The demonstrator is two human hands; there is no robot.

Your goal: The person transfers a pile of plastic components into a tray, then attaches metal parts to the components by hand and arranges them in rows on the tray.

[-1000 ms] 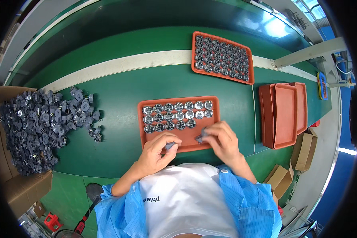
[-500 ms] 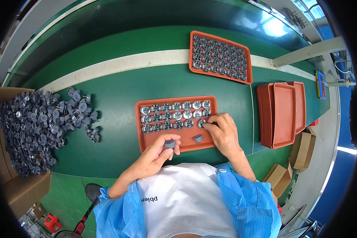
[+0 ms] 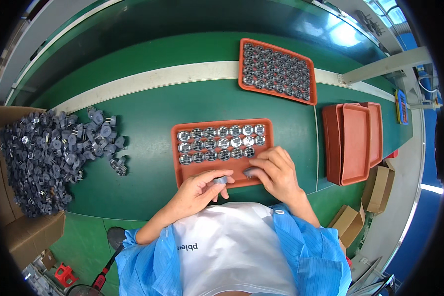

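Observation:
My left hand (image 3: 200, 192) is closed on a small grey round component (image 3: 223, 180), held between thumb and fingers over the near edge of an orange tray (image 3: 202, 171). In that tray, round parts (image 3: 210, 143) with shiny faces upward stand in three rows. My right hand (image 3: 277, 175) is at the tray's near right, its fingertips pinching a second grey round component (image 3: 248, 172) that has thin pins below it. The right fingers partly cover this piece and the right end of the third row.
A heap of loose grey components (image 3: 54, 158) spills from a cardboard box (image 3: 34, 232) at the left. Another orange tray (image 3: 312, 93), full of round parts, sits at the back. Stacked orange trays (image 3: 355, 148) stand on the right, with cardboard boxes (image 3: 378, 190) below.
My right hand has left the third row and come nearer, onto the grey component lying in the tray. The left hand has shifted slightly right and turned its component.

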